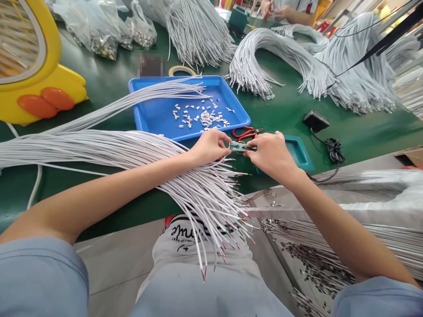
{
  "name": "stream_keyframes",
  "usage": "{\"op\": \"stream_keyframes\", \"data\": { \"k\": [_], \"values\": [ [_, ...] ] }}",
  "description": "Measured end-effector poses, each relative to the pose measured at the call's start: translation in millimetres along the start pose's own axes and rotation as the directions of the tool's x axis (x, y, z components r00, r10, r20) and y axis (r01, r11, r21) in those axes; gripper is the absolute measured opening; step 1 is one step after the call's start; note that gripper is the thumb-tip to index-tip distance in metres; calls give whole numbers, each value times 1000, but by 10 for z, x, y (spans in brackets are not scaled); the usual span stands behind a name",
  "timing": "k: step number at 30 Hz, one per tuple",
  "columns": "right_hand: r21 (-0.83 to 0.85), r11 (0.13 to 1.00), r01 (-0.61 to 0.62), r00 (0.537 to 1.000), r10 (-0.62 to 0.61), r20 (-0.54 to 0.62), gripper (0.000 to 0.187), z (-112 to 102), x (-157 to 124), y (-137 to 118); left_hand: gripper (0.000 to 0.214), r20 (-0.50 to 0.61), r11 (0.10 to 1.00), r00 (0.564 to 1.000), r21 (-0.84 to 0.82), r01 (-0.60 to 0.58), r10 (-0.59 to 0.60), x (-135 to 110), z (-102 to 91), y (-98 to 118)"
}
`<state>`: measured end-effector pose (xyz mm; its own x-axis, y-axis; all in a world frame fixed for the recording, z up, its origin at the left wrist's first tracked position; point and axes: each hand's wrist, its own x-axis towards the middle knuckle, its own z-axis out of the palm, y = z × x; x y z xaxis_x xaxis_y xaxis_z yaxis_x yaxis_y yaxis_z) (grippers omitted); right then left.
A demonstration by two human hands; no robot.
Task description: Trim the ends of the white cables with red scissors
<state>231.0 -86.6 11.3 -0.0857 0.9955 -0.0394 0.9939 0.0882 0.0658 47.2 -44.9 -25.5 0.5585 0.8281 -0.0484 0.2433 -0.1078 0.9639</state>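
My left hand [211, 149] is closed in a pinch above the loose ends of a bundle of white cables [198, 185]. Whatever lies between its fingertips is too small to make out. Close beside it, my right hand [272, 154] grips a small pale-green hand tool [238, 147], whose other end meets my left fingertips. Thin red and green wires stick out of the cable ends, which hang over the table's front edge. Just beyond my hands, a blue tray [155, 119] holds many small white connectors [208, 118] and the ends of more white cables.
Red-handled pliers [243, 133] and a teal tray [304, 154] lie near my right hand. A black adapter [315, 119] with its cord is farther right. Behind stand cable bundles [201, 35], bags of metal parts [102, 39] and a yellow fan [53, 88]. Another person's hands [280, 12] show at the back.
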Motion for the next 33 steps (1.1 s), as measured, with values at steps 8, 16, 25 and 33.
{"op": "stream_keyframes", "data": {
  "k": [8,16,25,33],
  "values": [
    [8,1000,-4,1000,4,-23,12,-8,17,-32,21,-15,1000,1000,-5,9,-10,26,3,0],
    [119,993,27,999,-21,-50,13,2,32,36,21,-43,999,999,50,-16,18,19,11,31],
    [198,976,-93,979,125,-158,38,15,55,402,19,-50,1000,998,14,-25,26,4,-3,8],
    [198,971,-134,971,168,-168,44,-26,20,527,31,-57,999,998,-44,-25,22,-24,-14,-3]
  ]
}}
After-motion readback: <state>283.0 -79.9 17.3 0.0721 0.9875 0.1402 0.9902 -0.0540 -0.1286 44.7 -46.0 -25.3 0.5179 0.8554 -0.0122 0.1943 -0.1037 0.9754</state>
